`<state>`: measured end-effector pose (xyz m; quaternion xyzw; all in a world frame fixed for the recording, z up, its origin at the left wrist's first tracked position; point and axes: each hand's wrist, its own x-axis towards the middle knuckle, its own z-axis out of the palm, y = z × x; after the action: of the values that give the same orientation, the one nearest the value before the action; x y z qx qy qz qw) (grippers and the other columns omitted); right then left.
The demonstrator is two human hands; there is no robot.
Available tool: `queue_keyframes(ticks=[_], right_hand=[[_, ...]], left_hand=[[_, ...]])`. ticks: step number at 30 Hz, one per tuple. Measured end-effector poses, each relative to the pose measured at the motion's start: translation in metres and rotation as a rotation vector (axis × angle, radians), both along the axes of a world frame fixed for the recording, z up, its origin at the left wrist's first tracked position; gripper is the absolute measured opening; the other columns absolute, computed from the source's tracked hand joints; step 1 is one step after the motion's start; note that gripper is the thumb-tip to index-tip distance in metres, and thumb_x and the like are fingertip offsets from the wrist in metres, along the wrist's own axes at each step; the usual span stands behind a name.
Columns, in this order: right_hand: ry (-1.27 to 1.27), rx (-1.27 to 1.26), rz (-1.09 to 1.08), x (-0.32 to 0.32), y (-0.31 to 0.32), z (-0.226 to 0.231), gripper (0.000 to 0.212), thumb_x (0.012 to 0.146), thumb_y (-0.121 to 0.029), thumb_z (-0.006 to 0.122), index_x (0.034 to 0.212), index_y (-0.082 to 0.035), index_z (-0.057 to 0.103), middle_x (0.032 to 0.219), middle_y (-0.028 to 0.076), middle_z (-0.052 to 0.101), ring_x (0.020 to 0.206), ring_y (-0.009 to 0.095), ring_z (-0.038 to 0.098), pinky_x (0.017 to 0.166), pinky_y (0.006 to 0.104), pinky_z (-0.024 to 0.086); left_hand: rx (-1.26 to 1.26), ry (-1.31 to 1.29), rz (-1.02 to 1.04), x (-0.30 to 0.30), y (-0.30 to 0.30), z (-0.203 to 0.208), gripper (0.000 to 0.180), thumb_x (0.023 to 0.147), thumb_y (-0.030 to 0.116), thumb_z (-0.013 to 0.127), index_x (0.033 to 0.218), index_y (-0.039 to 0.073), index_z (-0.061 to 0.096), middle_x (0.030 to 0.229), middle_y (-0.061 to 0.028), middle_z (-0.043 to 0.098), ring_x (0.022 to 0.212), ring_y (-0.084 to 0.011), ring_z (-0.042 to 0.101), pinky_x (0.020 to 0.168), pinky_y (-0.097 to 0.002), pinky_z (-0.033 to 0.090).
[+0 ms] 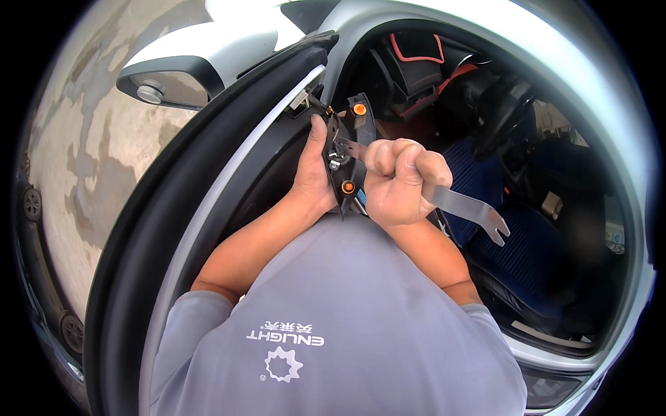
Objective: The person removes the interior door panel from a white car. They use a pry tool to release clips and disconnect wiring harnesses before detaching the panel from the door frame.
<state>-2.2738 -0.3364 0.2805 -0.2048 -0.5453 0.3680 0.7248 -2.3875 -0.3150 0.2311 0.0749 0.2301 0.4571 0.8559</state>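
My left hand [313, 177] grips a black triangular trim panel [366, 126] by its left edge, thumb up and fingers mostly hidden behind it. The panel's back faces me, with an orange clip [359, 109] near the top and another orange clip [348, 187] near the bottom. In my right hand [401, 182], closed in a fist, is a flat metal pry tool [474, 210]. Its forked end sticks out to the lower right, and the other end reaches the middle of the panel's back, beside a small white-and-metal fitting [335, 161]. Thin wiring [329, 109] runs near the panel's upper left.
An open car door [229, 159] stands on my left, its side mirror [166, 87] beyond. To the right lie the car's steering wheel [503, 114] and dark blue seat [513, 260]. Stained concrete [90, 187] and another car [41, 256] are at far left.
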Motion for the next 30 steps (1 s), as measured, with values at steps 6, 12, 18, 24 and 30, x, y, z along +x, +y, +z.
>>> queue_keyframes(ticks=[6,12,18,24,30], right_hand=[[-0.036,-0.078,-0.042,-0.001,-0.001,0.000,0.026,0.107,-0.002,0.042,0.085,-0.009,0.031,0.066,0.000,0.028,0.058,0.014,0.022,0.052,0.0315,0.027],[0.003,-0.111,-0.063,-0.002,0.004,-0.004,0.023,0.106,0.000,0.043,0.085,-0.009,0.044,0.065,-0.001,0.032,0.056,0.011,0.024,0.051,0.0303,0.026],[0.006,-0.153,-0.112,-0.008,-0.005,-0.007,0.023,0.105,0.001,0.044,0.085,-0.011,0.045,0.065,-0.001,0.033,0.056,0.010,0.024,0.051,0.0289,0.027],[-0.080,-0.069,-0.142,-0.011,-0.017,-0.019,0.023,0.105,0.003,0.042,0.089,-0.013,0.044,0.065,0.000,0.032,0.056,0.012,0.024,0.050,0.0294,0.028],[0.154,-0.102,-0.020,0.007,-0.035,0.011,0.033,0.107,-0.006,0.044,0.078,-0.018,0.034,0.065,-0.001,0.028,0.055,0.015,0.023,0.050,0.0290,0.030]], left_hand=[[0.040,0.051,0.042,0.004,-0.003,-0.010,0.069,0.093,0.070,0.055,0.137,0.016,0.049,0.105,-0.0102,0.066,0.096,-0.0196,0.068,0.082,-0.0340,0.058],[0.053,0.103,0.055,0.003,-0.009,-0.013,0.068,0.094,0.065,0.059,0.140,0.017,0.047,0.108,-0.0096,0.066,0.098,-0.0193,0.067,0.084,-0.0345,0.058],[0.064,0.028,0.024,-0.001,-0.020,-0.017,0.060,0.096,0.058,0.061,0.136,0.013,0.054,0.122,-0.0068,0.066,0.114,-0.0202,0.065,0.101,-0.0384,0.053],[0.083,0.081,0.087,0.004,-0.029,-0.016,0.058,0.097,0.061,0.058,0.135,0.016,0.053,0.114,-0.0044,0.064,0.106,-0.0178,0.065,0.092,-0.0339,0.055],[0.082,0.020,0.023,-0.004,-0.027,-0.016,0.067,0.095,0.067,0.054,0.139,0.016,0.048,0.109,-0.0069,0.063,0.095,-0.0221,0.068,0.074,-0.0371,0.060]])
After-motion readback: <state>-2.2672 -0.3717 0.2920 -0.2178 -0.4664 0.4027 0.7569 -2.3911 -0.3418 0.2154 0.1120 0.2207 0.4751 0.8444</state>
